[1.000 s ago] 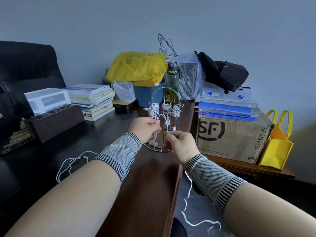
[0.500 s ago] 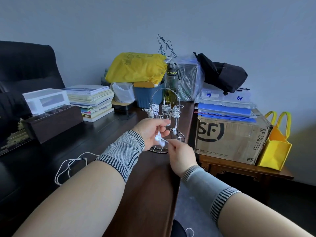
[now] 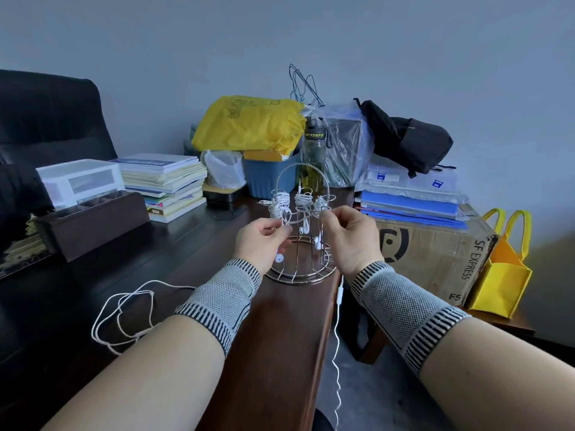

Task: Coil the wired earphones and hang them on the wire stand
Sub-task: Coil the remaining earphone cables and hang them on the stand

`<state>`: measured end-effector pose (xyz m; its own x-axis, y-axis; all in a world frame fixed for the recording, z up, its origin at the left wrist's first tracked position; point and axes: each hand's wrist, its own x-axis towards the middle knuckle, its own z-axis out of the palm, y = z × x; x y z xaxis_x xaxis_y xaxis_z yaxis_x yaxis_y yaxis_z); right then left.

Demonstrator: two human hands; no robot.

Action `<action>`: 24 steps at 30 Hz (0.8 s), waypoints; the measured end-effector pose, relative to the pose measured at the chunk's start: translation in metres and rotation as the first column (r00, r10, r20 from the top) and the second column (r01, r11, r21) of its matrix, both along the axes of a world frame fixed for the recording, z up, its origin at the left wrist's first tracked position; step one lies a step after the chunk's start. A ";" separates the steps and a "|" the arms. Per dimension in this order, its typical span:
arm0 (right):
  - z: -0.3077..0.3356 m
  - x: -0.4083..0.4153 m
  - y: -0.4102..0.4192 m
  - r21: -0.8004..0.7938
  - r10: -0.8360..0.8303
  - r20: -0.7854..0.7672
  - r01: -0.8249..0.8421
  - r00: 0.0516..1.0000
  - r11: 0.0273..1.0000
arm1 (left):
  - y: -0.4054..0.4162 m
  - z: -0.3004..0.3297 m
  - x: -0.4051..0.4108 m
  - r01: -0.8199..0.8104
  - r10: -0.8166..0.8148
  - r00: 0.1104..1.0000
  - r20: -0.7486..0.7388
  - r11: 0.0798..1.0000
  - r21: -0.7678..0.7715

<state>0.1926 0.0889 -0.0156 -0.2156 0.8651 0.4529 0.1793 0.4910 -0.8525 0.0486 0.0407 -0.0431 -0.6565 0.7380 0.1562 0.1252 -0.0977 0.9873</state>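
Head view looks down along two forearms in grey knitted wrist sleeves toward a wire stand (image 3: 300, 244) at the centre of the frame, set near the right edge of a dark wooden desk (image 3: 273, 337). The left hand (image 3: 259, 241) is raised just left of the stand, its fingers curled and pinching a white earphone cable (image 3: 337, 343); a white earbud (image 3: 279, 259) hangs below that hand. The right hand (image 3: 350, 236) is raised just right of the stand, its thumb and forefinger pressed together on the same thin cable near the stand's upper hooks. From under the right wrist the cable drops past the desk edge toward the lower centre of the frame, with a small inline remote (image 3: 340, 295) on it. Three coiled earphone bundles (image 3: 303, 200) already hang from the stand's hooks, with earbuds dangling inside its frame. A loose white cable (image 3: 124, 318) lies in loops on the desk at the lower left. Behind the stand, at the upper centre, are a blue bin (image 3: 267, 178), a yellow bag (image 3: 249, 124) on top of it and a bottle (image 3: 312, 150). A stack of books (image 3: 168, 181) sits at the left, and a cardboard box (image 3: 435, 256) at the right.
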 end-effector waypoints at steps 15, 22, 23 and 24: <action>0.002 0.007 0.015 -0.009 -0.046 0.001 0.046 0.999 0.999 | 0.008 0.001 0.009 0.134 -0.147 0.919 0.367 0.989 0.061; 0.008 0.013 0.017 -0.116 -0.021 -0.087 0.011 0.996 0.993 | -0.014 -0.001 0.043 0.086 -0.106 0.934 0.340 0.994 0.074; 0.009 0.016 0.016 -0.111 -0.031 -0.079 0.023 0.996 0.994 | -0.017 -0.003 0.048 0.084 -0.109 0.931 0.347 0.993 0.088; 0.009 0.018 0.013 -0.107 -0.033 -0.082 0.024 0.996 0.994 | -0.020 -0.003 0.051 0.081 -0.111 0.929 0.352 0.992 0.098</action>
<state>0.2110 0.1020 -0.0067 -0.1552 0.9143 0.3742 0.1180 0.3932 -0.9118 0.0999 0.0204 -0.0465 -0.6064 0.7951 -0.0130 -0.2470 -0.1727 0.9535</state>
